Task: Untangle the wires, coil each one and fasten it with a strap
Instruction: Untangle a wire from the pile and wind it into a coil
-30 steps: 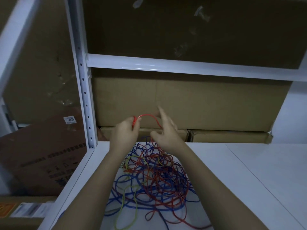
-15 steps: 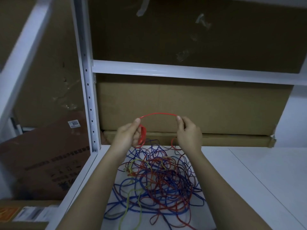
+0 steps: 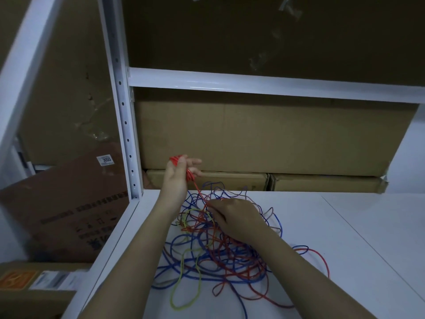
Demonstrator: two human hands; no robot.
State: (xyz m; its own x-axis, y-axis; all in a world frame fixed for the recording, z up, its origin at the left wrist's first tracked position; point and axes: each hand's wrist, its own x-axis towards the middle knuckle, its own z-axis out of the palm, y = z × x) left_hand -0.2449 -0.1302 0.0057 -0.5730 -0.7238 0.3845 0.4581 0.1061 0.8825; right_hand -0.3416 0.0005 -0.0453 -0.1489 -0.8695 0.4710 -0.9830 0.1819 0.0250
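Since half a second ago, dropped from the raised arc of red wire down into the tangle: the right hand (image 3: 236, 218). Gone now, the open span of red between the two hands; wound tighter around the left hand (image 3: 178, 174) instead.

Head view, the only one. Behind the work, a white shelf post (image 3: 124, 125) with a row of holes and a white crossbeam (image 3: 264, 85) running right from it. Under the beam, a large cardboard box (image 3: 276, 137) stacked on flatter cartons (image 3: 322, 184), hard against the back edge of the table (image 3: 345, 238). To the left of the post, a leaning brown carton (image 3: 69, 203) bearing a small label reading 3055; printing on its face too dim to read.

Spread across the white table, the tangle of wires (image 3: 213, 247): blue, red, yellow-green and a pale strand, looped over one another, individual runs impossible to trace. Partly covered by the right forearm; lower loops cut off at the bottom edge.

Left hand raised above the table's far edge, back toward the camera, fingers curled round a small bundle of red wire (image 3: 176, 158), forefinger and another finger reaching right. One red strand running taut from that fist down into the heap. Right hand low on the tangle, knuckles up, fingertips pinching among the strands where the red strand arrives; exactly which strand is held, not clear.
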